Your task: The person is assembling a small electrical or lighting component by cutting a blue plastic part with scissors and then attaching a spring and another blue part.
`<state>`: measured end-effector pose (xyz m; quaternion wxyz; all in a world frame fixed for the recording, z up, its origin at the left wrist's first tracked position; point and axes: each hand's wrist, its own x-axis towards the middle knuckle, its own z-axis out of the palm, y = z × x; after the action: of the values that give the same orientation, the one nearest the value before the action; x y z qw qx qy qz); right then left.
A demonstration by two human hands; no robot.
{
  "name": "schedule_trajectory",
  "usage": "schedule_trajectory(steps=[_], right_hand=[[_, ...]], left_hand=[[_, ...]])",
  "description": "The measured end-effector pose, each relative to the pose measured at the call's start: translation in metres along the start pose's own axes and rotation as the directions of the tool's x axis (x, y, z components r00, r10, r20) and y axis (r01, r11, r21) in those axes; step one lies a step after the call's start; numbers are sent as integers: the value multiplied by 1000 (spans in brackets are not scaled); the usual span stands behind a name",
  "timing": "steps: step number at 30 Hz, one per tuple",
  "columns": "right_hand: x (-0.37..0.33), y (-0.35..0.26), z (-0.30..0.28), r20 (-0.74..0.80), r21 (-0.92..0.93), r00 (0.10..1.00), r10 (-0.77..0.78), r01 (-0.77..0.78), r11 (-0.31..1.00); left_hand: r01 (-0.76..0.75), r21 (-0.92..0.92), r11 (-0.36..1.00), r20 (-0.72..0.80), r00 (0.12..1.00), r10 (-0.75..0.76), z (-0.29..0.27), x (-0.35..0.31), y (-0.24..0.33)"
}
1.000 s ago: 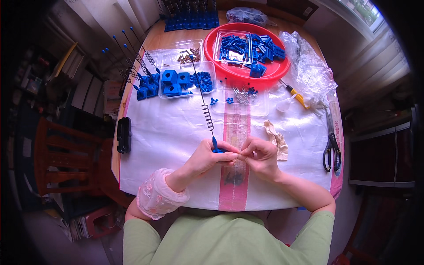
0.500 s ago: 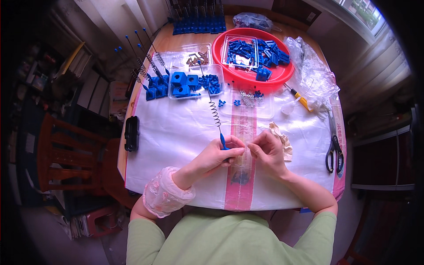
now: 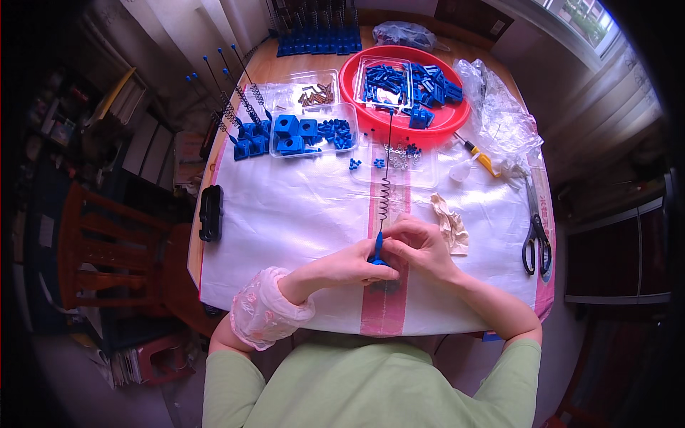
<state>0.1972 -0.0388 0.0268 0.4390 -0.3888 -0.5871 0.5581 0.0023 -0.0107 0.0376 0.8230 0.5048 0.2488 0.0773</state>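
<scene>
My left hand (image 3: 357,262) is closed around the blue plastic base (image 3: 379,261) of a coiled-wire piece. From the base's pointed blue stem rises a thin dark wire (image 3: 384,200), coiled in its lower part and tipped with a small blue knob. The wire stands nearly straight, pointing away from me. Close against the stem, my right hand (image 3: 421,248) has thumb and fingers pinched together. Whatever they hold, if anything, is hidden. Several similar wire pieces stand in blue bases (image 3: 251,139) at the back left.
A clear box (image 3: 314,148) holds blue blocks and small parts. Behind it lies a tray of brass-coloured pieces (image 3: 316,94). A red basin (image 3: 457,121) contains blue parts. Small rings and beads (image 3: 403,155) lie in front of it. Scissors (image 3: 536,245), a yellow-handled screwdriver (image 3: 487,162) and crumpled cloth (image 3: 449,227) are rightward.
The coiled wire has swung from leaning left to nearly upright. My left hand has shifted right and slightly nearer, and my right hand has moved left to meet the blue stem.
</scene>
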Motion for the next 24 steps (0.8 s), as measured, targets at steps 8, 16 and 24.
schedule_trajectory(steps=[8,16,24], right_hand=[[0,0,-2,111,195,983,145,-164,967],[4,-4,-10,4,408,944,330,-303,861],[4,1,-12,-19,505,952,307,-256,825]], left_hand=[[-214,180,960,-104,966,235,7,7,-12],[-27,-364,931,-18,1000,22,0,-2,3],[-118,-434,893,-9,992,126,-6,1,-2]])
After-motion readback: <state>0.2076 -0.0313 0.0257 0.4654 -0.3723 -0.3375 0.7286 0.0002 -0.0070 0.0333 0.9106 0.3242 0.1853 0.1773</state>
